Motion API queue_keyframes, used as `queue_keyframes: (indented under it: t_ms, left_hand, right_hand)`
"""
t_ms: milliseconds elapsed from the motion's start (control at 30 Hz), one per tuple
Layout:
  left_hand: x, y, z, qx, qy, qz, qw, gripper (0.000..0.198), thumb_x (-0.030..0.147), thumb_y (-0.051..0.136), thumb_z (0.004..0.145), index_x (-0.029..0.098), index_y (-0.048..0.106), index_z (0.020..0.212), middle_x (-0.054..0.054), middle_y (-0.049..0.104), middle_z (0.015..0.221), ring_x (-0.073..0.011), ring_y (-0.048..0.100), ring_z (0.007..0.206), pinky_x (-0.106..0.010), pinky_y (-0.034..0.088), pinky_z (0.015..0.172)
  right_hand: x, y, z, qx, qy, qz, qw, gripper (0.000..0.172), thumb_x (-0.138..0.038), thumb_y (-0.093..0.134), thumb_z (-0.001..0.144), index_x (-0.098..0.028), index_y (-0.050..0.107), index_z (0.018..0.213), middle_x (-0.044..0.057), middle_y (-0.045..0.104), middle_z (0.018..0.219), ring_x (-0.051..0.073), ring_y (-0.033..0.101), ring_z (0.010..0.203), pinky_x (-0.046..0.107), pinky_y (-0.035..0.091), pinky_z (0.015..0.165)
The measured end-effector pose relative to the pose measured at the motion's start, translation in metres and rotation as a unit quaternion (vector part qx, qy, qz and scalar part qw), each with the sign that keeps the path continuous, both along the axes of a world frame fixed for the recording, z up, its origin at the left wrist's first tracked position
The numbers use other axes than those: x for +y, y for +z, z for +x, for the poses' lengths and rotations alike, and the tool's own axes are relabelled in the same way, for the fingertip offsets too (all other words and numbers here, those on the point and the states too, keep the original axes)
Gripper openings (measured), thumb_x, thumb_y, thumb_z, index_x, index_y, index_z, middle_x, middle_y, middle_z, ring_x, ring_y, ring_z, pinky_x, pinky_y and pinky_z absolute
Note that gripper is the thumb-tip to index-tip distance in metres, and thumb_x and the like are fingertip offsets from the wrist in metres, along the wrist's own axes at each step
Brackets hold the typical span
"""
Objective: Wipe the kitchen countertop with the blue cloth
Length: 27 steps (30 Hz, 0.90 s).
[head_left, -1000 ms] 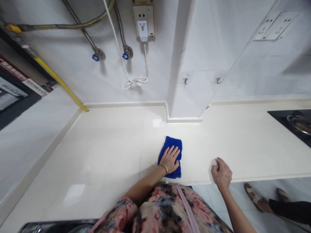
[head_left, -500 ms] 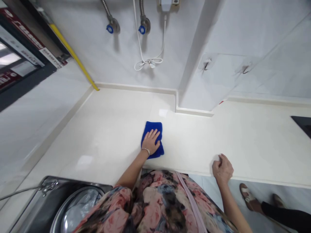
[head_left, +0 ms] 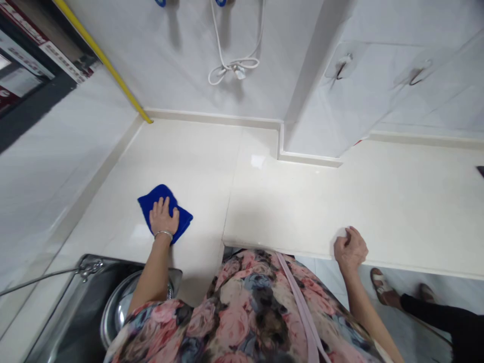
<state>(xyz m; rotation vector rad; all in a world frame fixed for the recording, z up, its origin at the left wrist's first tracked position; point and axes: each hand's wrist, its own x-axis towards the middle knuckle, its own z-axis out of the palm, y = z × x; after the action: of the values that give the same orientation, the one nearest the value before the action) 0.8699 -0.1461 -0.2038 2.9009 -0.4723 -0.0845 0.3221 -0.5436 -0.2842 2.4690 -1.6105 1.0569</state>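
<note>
My left hand (head_left: 164, 218) lies flat with fingers spread on a blue cloth (head_left: 183, 220), pressing it against the cream countertop (head_left: 280, 206). The cloth is skewed, with corners sticking out on both sides of the hand. A thin bracelet circles that wrist. Over to the right, my right hand (head_left: 351, 248) rests at the counter's front edge with its fingers curled in. Nothing shows in it.
At lower left is a metal sink (head_left: 60, 312) with a round metal basin (head_left: 109, 317) in it. A yellow pipe (head_left: 109, 68) meets the counter's back-left corner. A wall column (head_left: 321, 121) juts out. Another person's leg and shoes (head_left: 381, 287) show at lower right.
My left hand has slid the blue cloth left across the counter, and the cloth has turned. My right hand stays at the edge. The view has tipped downward.
</note>
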Motion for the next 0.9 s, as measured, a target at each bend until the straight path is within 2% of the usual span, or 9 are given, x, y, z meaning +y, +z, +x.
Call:
queue_keyframes:
  t_ms: [100, 167, 367, 433, 533, 633, 733, 800, 900]
  left_hand:
    - [0.02, 0.002, 0.009, 0.004, 0.056, 0.007, 0.998, 0.069, 0.043, 0.032, 0.106, 0.01, 0.036, 0.167, -0.014, 0.028, 0.178, -0.0337, 0.021, 0.166, -0.054, 0.016, 0.136]
    - [0.025, 0.004, 0.004, 0.006, 0.079, 0.014, 0.997, 0.069, 0.043, 0.031, 0.107, 0.01, 0.034, 0.167, -0.014, 0.027, 0.178, -0.0336, 0.02, 0.166, -0.054, 0.016, 0.135]
    - [0.02, 0.007, -0.053, -0.013, 0.098, 0.022, 0.995, 0.072, 0.042, 0.034, 0.105, 0.002, 0.034, 0.165, -0.022, 0.028, 0.176, -0.04, 0.023, 0.164, -0.06, 0.021, 0.133]
    - [0.018, 0.004, -0.071, -0.035, 0.081, 0.027, 0.996, 0.073, 0.043, 0.031, 0.104, 0.003, 0.035, 0.165, -0.023, 0.03, 0.175, -0.0391, 0.023, 0.164, -0.061, 0.023, 0.132]
    - [0.01, -0.008, -0.081, -0.056, 0.075, 0.025, 0.995, 0.077, 0.046, 0.026, 0.102, 0.0, 0.04, 0.163, -0.025, 0.034, 0.173, -0.0409, 0.025, 0.163, -0.062, 0.024, 0.132]
    - [-0.01, -0.018, -0.081, -0.06, 0.08, 0.039, 0.994, 0.082, 0.047, 0.029, 0.096, 0.003, 0.04, 0.164, -0.023, 0.036, 0.172, -0.0389, 0.027, 0.163, -0.06, 0.027, 0.131]
    - [-0.041, -0.023, -0.086, -0.057, 0.059, 0.088, 0.993, 0.088, 0.054, 0.023, 0.091, 0.023, 0.022, 0.173, -0.006, 0.037, 0.174, -0.0289, 0.022, 0.165, -0.052, 0.024, 0.134]
    - [-0.065, -0.026, -0.094, -0.055, 0.002, 0.109, 0.992, 0.09, 0.061, 0.022, 0.088, 0.033, 0.013, 0.173, 0.004, 0.037, 0.173, -0.0238, 0.018, 0.165, -0.044, 0.023, 0.135]
    - [-0.105, -0.034, -0.108, -0.056, -0.142, 0.069, 0.986, 0.093, 0.063, 0.037, 0.088, 0.02, 0.029, 0.171, -0.006, 0.033, 0.175, -0.0303, 0.016, 0.165, -0.048, 0.021, 0.136]
  right_hand:
    - [0.0, -0.001, -0.001, -0.003, 0.001, -0.004, 1.0, 0.042, -0.016, 0.05, 0.086, -0.008, 0.074, 0.119, 0.021, 0.073, 0.13, 0.035, 0.07, 0.114, 0.053, 0.054, 0.102]
    - [0.0, -0.001, 0.0, -0.007, 0.004, 0.0, 1.0, 0.042, -0.016, 0.05, 0.086, -0.008, 0.074, 0.119, 0.022, 0.073, 0.131, 0.036, 0.07, 0.114, 0.055, 0.054, 0.102]
    - [0.008, -0.001, 0.007, -0.03, -0.006, 0.029, 0.999, 0.041, -0.022, 0.047, 0.09, -0.011, 0.074, 0.12, 0.02, 0.071, 0.135, 0.034, 0.067, 0.118, 0.052, 0.049, 0.107]
    - [0.012, 0.0, 0.01, -0.033, -0.014, 0.034, 0.999, 0.042, -0.025, 0.046, 0.091, -0.012, 0.073, 0.121, 0.02, 0.071, 0.136, 0.034, 0.065, 0.12, 0.051, 0.048, 0.107]
    - [0.015, -0.001, 0.017, -0.03, -0.017, 0.033, 0.999, 0.042, -0.028, 0.046, 0.094, -0.013, 0.072, 0.122, 0.018, 0.071, 0.136, 0.032, 0.065, 0.121, 0.049, 0.047, 0.107]
    - [0.014, -0.006, 0.023, -0.024, -0.017, 0.019, 0.999, 0.041, -0.029, 0.044, 0.095, -0.014, 0.071, 0.123, 0.017, 0.071, 0.135, 0.03, 0.065, 0.12, 0.047, 0.047, 0.106]
    - [0.011, -0.013, 0.024, -0.018, -0.016, -0.001, 1.0, 0.041, -0.03, 0.042, 0.097, -0.016, 0.069, 0.124, 0.016, 0.071, 0.135, 0.031, 0.065, 0.12, 0.048, 0.048, 0.104]
    - [0.009, -0.02, 0.024, -0.019, -0.012, -0.016, 1.0, 0.04, -0.032, 0.042, 0.098, -0.018, 0.068, 0.125, 0.015, 0.071, 0.135, 0.032, 0.066, 0.12, 0.05, 0.049, 0.103]
    - [0.006, -0.032, 0.026, -0.033, 0.002, -0.044, 0.998, 0.039, -0.033, 0.042, 0.099, -0.021, 0.066, 0.127, 0.014, 0.072, 0.134, 0.034, 0.068, 0.119, 0.052, 0.052, 0.099]
